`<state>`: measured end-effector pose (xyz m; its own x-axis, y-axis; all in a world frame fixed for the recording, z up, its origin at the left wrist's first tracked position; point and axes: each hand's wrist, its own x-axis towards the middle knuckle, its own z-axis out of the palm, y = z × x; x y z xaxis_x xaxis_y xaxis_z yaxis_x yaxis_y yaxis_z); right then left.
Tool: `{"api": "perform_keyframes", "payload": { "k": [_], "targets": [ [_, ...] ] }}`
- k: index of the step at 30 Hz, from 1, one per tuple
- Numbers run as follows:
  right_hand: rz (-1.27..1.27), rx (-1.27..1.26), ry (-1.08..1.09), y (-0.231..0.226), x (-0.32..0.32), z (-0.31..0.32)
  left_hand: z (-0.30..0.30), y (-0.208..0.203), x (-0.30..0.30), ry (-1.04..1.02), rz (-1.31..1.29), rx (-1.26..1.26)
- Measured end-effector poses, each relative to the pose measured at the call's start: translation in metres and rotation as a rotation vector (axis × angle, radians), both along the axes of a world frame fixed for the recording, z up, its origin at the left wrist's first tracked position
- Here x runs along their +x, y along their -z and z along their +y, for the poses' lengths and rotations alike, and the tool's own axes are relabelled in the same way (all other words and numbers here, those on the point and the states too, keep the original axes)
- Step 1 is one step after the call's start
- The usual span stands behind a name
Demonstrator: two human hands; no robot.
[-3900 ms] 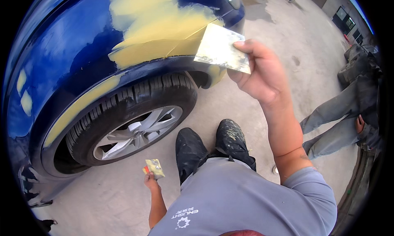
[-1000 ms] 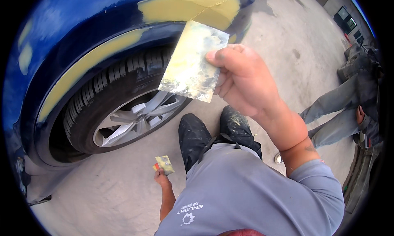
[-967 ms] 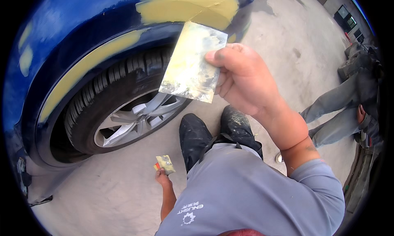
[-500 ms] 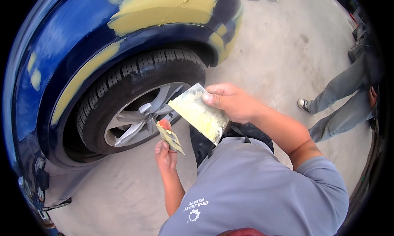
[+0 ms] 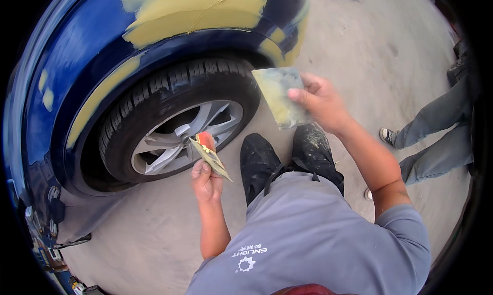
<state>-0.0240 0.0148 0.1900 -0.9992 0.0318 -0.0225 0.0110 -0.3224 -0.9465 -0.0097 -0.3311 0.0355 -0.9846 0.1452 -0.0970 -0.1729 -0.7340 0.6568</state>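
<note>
The work looks to be spreading yellow filler on a blue car (image 5: 82, 64), and it seems well advanced rather than finished. At the far side of the scene, a broad yellow patch (image 5: 179, 18) covers much of the panel above the wheel, running out of view at the top; a thin raised line crosses it and its left edge is ragged, so some smoothing is probably left. A yellow strip (image 5: 105, 96) follows the left part of the arch, two small dabs (image 5: 48, 99) sit farther left, and a lower smear (image 5: 272, 51) lies near the right end of the arch. Blue paint shows between these areas; whether it needs coating cannot be told. The right hand (image 5: 322, 102) pinches a flat sheet (image 5: 271, 96), thumb on top and fingers behind, to the right of the tyre (image 5: 154, 92); the sheet is smeared with pale yellow and grey. The left hand (image 5: 207, 182), nearer the person, pinches a small card (image 5: 214, 164) coated in yellow, in front of the wheel in this view, with an orange piece (image 5: 205, 141) at its far end. Soft-looking yellow paste clings beside that piece, so material appears available. The two hands are apart, and neither tool appears to touch the panel.
</note>
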Motion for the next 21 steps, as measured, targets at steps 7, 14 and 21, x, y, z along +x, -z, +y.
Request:
{"api": "perform_keyframes", "payload": {
  "k": [7, 14, 21],
  "targets": [
    [0.926, 1.140, 0.371, -0.048, -0.057, -0.015, 0.025, 0.012, 0.023, 0.007, -0.090, -0.008],
    [1.008, 1.350, 0.369, -0.076, -0.081, -0.032, 0.013, 0.017, 0.021, -0.008, -0.102, -0.043],
    [1.001, 1.440, 0.362, -0.084, -0.093, -0.033, 0.003, 0.024, 0.018, -0.020, -0.150, -0.069]
  ]
}}
